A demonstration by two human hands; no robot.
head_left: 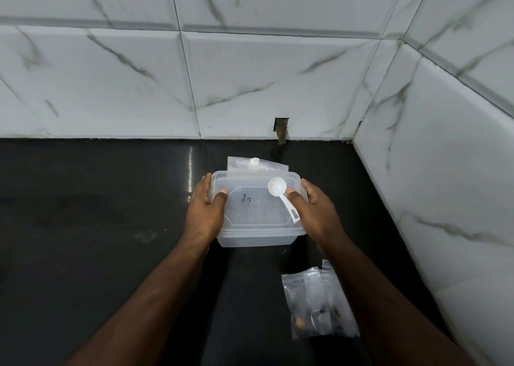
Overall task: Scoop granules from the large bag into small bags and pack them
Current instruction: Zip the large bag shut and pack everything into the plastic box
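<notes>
The left hand (205, 210) and the right hand (314, 207) gripped the opposite short ends of a lidded translucent plastic container (256, 212) above the black bench (83, 226), thumbs curled over the lid. A white plastic scoop (281, 193) lay on the lid, its handle under the right thumb. A clear bag (256, 164) showed just behind the container, and small clear bags (317, 304) with dark bits inside lay on the bench near the right forearm, beside the marbled tile wall (278, 73).
</notes>
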